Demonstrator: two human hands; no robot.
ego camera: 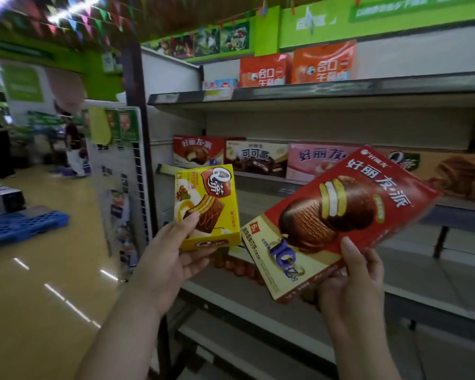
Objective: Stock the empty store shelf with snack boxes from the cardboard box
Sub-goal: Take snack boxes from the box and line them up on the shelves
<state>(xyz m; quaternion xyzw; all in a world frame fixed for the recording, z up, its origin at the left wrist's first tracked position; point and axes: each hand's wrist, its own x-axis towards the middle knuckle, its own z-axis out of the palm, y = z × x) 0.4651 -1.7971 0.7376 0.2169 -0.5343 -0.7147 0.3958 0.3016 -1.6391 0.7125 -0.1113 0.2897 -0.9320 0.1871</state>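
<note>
Left hand (173,259) grips the small yellow snack box (207,207) from below, thumb pressed on its front face, box upright and facing out. Just right of it, right hand (351,286) holds the bigger red pie box (343,218) by its lower corner, thumb on the front, fingers behind; that box is tilted hard, top corner pointing up and to the right. The two boxes are close at their near corners, possibly touching, can't tell from this angle. Beyond both hands is the shelf (258,181) with a back row (261,159) of snack boxes already standing along it; its front strip looks open. Lower shelves below the hands are mostly bare. Cardboard supply box isn't in view. My read: we're in the placing step, both boxes carried up to shelf height, neither set down yet. To do it well: place one at a time, yellow first since it's already square; slide it in base-first, front face out. Then level the red box before it goes in, as a corner grip on a wide box will let it swing. Match each to its own kind in the row behind; the red one seems to belong at the left end. View is blurry there, so check the labels.
</note>
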